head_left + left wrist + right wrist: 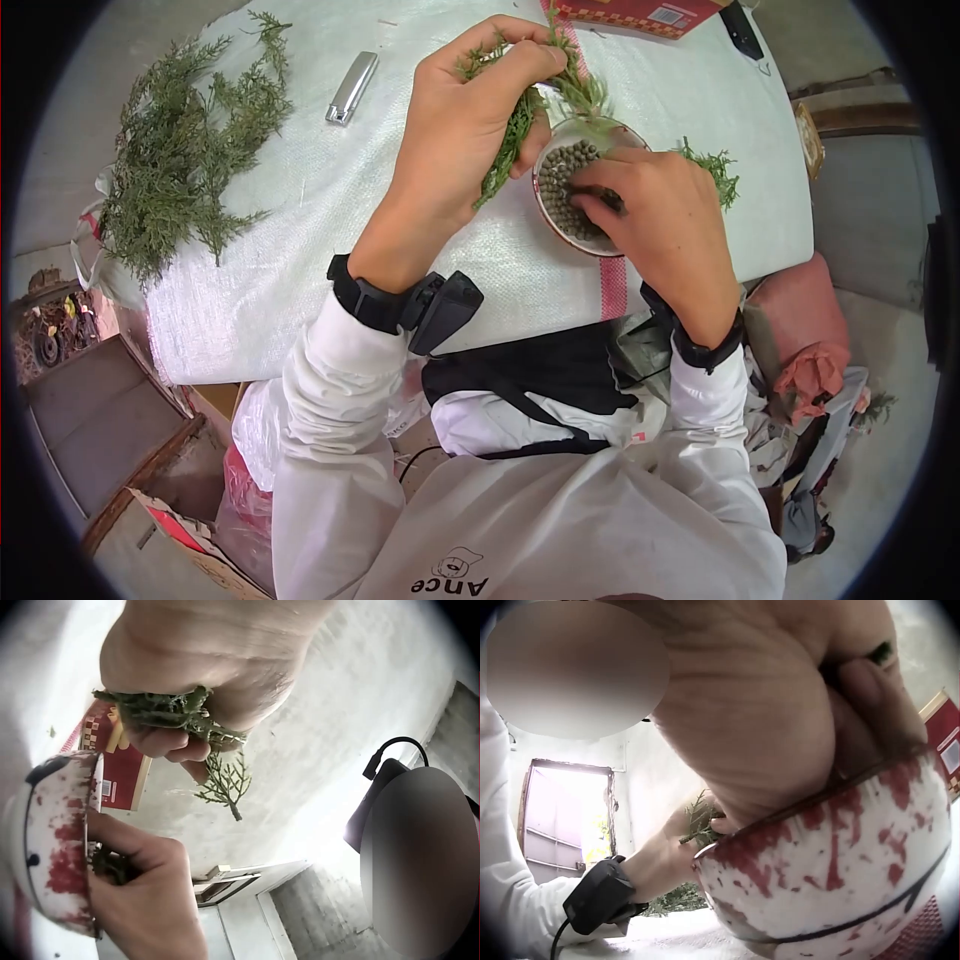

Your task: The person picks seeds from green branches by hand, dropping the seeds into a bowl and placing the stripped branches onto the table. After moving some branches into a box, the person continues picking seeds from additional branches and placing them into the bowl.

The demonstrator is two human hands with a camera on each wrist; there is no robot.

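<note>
Sprigs of green, feathery foliage (512, 142) fill the left hand (450, 115) at the upper centre of the head view, fingers and thumb curled round them; a round white bowl with red patches and a dark rim (572, 242) stands just right of centre, small, round, grey-brown pellets (562, 190) inside; the right hand (665, 195) dips into it, fingers bent, a dark green clump (607, 199) held between thumb and fingers; a heap of loose, feathery green foliage (180, 150) lies at upper left, a slim silver metal oblong (352, 88) near it, on white woven plastic sheeting (300, 230); a red cardboard box (640, 12) stands at the top edge.

In the left wrist view, the left hand grips the sprigs at upper centre, a forked green tip (225, 784) hanging below its fingers; the right hand reaches into the bowl at lower left, the clump showing in its bent fingers.

In the right wrist view, the bowl fills the lower right; the right hand bends into it from above, its fingertips hidden by the wall; the left hand shows partly behind, left of centre.
</note>
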